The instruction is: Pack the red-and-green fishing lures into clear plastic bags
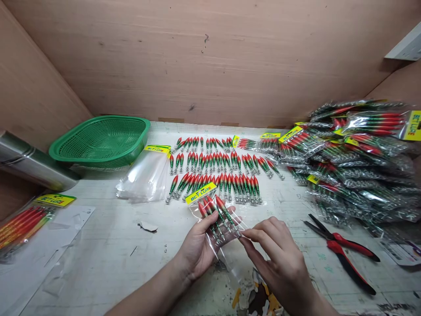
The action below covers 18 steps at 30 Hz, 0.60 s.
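Observation:
A clear plastic bag (215, 248) with a yellow header card (201, 193) lies across my left hand (197, 248), thumb pressed on its front. Several red-and-green squid jigs (224, 210) are in the bag, red ends towards the card and hooked ends towards me. My right hand (278, 250) pinches at the hooked end of the rightmost jig, by the bag's open end. Whether film lies between those fingertips and the jig I cannot make out. Beyond my hands, loose jigs (226, 162) lie in three rows on the white tabletop (131, 272).
Flat bags (144, 175) are stacked left of the rows, near a green basket (98, 160) and a metal cylinder (36, 160). Packed orange jigs (23, 226) lie at far left. On the right are a heap of filled bags (355, 175) and red-black pliers (342, 252). Wooden walls (210, 66) enclose the table.

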Tool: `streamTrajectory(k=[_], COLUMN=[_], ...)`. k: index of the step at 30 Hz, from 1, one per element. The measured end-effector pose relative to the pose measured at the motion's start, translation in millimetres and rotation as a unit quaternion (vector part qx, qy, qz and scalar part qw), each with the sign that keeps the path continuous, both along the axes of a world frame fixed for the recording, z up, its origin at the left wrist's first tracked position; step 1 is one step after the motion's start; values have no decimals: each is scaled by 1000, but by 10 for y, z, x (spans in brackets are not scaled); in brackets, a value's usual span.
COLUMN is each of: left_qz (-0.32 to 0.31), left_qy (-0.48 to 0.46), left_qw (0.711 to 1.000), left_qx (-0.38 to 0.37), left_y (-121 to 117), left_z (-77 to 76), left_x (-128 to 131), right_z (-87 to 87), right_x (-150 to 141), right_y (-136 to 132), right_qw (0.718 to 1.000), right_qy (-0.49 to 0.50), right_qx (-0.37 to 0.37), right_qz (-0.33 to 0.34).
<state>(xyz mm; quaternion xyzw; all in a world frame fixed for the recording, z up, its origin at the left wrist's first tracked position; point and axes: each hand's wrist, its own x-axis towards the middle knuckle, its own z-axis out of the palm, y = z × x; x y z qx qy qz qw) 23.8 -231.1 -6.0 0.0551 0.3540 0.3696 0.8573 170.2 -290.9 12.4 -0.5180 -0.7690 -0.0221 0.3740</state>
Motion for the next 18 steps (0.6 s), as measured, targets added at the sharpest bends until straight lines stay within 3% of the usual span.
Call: streamTrajectory(k=[15,18], left_qz=[12,7], left_qy=[12,23], left_qw=[1000,1000], left_qx=[8,3], left_y=[-32,-41], left_z=[-12,3], left_x=[13,1], right_z=[-13,25], right_x=[-88,-19], right_y=[-43,-31], right_qw=[998,999], right_qy=[3,31], right_qx=[45,10], right_qz=[-55,-24])
